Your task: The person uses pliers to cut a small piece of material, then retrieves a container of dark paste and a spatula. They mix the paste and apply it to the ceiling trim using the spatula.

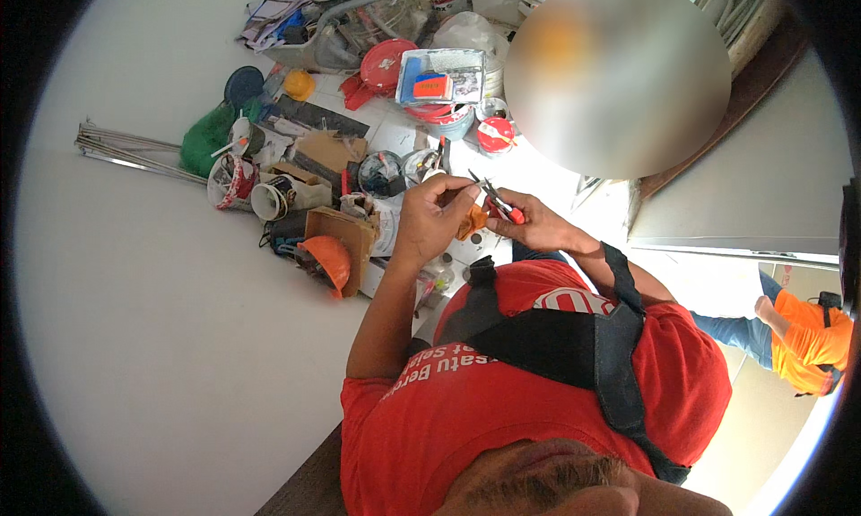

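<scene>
So, domed orange hard hat off left, then the left hand, thumb and forefinger pinched together (can't tell if on anything), and the right hand clamped on red-handled metal pliers, tips near the left fingertips.

Person is wearing a red T-shirt, white lettering running across its front, black harness straps crossing the chest, short sleeves leaving forearms bare.
</scene>
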The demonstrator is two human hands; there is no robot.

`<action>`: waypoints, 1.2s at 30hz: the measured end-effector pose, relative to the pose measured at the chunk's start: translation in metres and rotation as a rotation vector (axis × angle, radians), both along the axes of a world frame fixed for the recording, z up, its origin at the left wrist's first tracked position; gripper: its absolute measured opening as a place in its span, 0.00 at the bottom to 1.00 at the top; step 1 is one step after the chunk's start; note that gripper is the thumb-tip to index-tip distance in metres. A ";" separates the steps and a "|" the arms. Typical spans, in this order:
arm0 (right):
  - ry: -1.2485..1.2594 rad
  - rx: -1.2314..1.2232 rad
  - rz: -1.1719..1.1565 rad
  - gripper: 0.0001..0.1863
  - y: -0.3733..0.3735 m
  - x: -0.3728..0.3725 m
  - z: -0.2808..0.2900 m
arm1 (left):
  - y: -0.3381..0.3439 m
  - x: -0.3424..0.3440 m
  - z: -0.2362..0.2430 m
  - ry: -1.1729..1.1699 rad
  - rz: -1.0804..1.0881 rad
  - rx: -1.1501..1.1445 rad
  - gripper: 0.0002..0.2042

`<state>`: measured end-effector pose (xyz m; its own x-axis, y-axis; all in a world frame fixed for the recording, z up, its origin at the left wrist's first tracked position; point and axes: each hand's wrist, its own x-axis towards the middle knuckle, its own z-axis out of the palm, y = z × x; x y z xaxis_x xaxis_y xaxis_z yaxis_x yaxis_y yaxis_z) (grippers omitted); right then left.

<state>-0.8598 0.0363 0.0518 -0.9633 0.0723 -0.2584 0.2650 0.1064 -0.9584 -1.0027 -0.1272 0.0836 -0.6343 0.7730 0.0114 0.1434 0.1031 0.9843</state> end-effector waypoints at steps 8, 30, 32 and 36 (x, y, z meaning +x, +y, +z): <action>0.092 0.009 -0.001 0.15 0.037 0.019 -0.003 | 0.041 0.016 0.003 -0.206 -0.031 0.063 0.14; 0.027 -0.100 0.070 0.23 0.134 0.104 0.009 | 0.144 0.035 0.007 -0.351 -0.667 -0.138 0.15; 0.086 -0.108 0.079 0.19 0.135 0.106 0.004 | 0.148 0.040 0.013 -0.344 -0.692 -0.104 0.15; 0.169 -0.086 0.085 0.19 0.136 0.108 0.001 | 0.153 0.039 0.011 -0.302 -0.764 -0.028 0.15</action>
